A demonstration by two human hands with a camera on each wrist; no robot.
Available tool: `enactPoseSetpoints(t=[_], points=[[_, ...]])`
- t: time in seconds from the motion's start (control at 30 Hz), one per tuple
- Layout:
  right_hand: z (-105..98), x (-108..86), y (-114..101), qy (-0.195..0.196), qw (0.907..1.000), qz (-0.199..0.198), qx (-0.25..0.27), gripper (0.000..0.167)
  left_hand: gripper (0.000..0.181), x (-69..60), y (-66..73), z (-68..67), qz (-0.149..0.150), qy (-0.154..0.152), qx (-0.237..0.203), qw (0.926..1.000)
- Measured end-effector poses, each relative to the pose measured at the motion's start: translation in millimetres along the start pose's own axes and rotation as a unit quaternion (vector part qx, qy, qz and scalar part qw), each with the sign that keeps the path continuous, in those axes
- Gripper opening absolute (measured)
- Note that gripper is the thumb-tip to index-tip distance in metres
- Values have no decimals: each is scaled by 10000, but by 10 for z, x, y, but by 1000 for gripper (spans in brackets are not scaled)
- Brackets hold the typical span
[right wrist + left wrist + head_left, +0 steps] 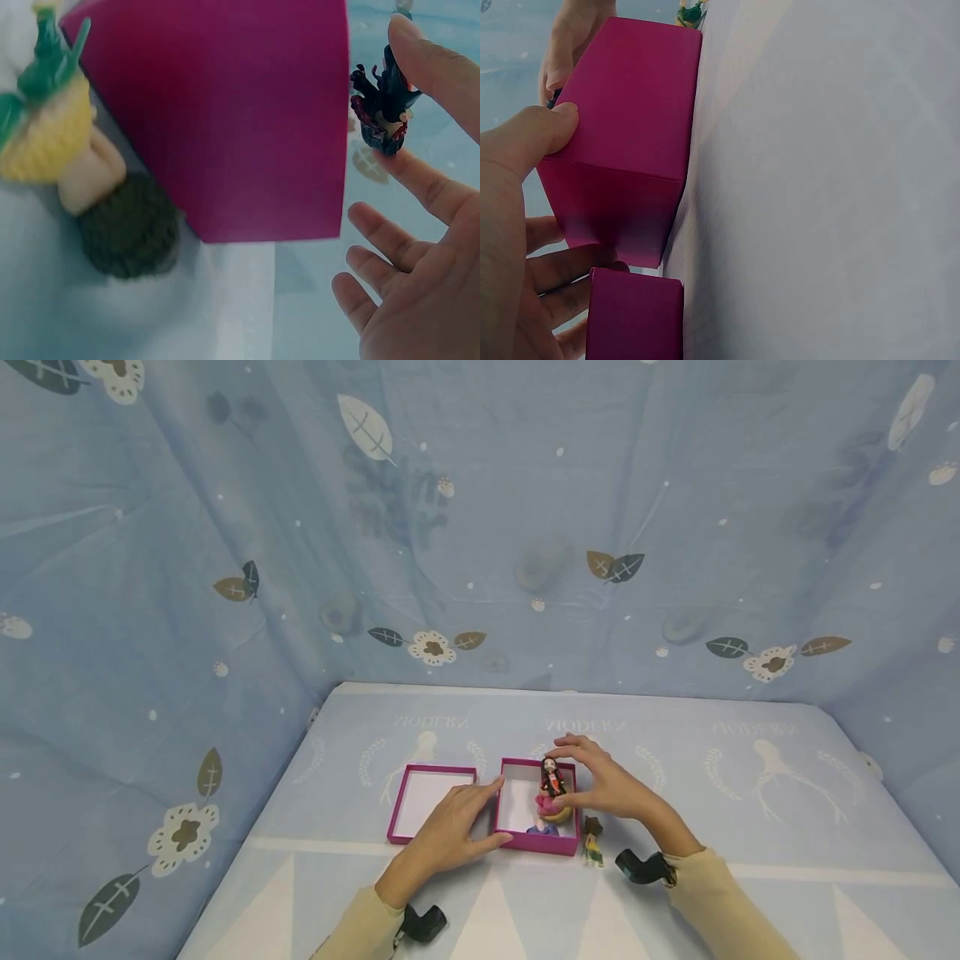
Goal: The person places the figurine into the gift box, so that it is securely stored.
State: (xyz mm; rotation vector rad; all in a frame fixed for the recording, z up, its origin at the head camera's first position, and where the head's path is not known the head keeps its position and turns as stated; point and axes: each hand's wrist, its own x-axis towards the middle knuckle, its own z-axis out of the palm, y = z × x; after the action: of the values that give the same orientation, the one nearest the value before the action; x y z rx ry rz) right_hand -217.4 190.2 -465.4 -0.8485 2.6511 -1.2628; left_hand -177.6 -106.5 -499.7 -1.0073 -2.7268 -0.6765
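A magenta box (537, 845) with a white inside stands open at the middle of the table. My left hand (453, 828) holds its left front corner, thumb on the front wall and fingers along the left side. Over the box's right part, my right hand (611, 787) pinches a small doll figurine (552, 777) with long black hair between thumb and index finger; the right wrist view shows the figurine (386, 105) beside the box's top edge. Inside the box lie a pink-and-yellow figure (553, 808) and a blue piece (542, 828), both partly hidden.
Left of the box lies its magenta-rimmed lid (397, 810), white inside up, close to my left fingers. A dark-haired figurine in yellow and green (593, 842) lies just right of the box. A patterned blue curtain (480, 527) stands behind the table.
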Motion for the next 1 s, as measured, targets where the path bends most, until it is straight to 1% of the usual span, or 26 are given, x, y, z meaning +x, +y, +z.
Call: enactPoseSetpoints(t=[0.2,0.33,0.43,0.53,0.77,0.83,1.0], points=[[110,36,-11,-78,9998,-151,77,68,80,4,-12,15,124,81,77,9999],[150,51,-27,-138,9994,-278,136,67,81,4,-29,30,82,29,89,9999],[161,53,-38,-169,9995,-232,148,67,81,1,-29,26,36,-13,33,10000],[170,50,-34,-183,9995,-172,207,67,81,0,-25,20,65,5,21,10000],[218,59,-14,-211,9990,-212,325,68,80,5,-15,13,117,37,60,9999],[240,72,-12,-235,9991,-202,280,70,80,3,-14,13,111,36,60,9999],[284,100,-34,-213,9998,-55,-35,72,81,1,-14,17,108,71,32,9999]])
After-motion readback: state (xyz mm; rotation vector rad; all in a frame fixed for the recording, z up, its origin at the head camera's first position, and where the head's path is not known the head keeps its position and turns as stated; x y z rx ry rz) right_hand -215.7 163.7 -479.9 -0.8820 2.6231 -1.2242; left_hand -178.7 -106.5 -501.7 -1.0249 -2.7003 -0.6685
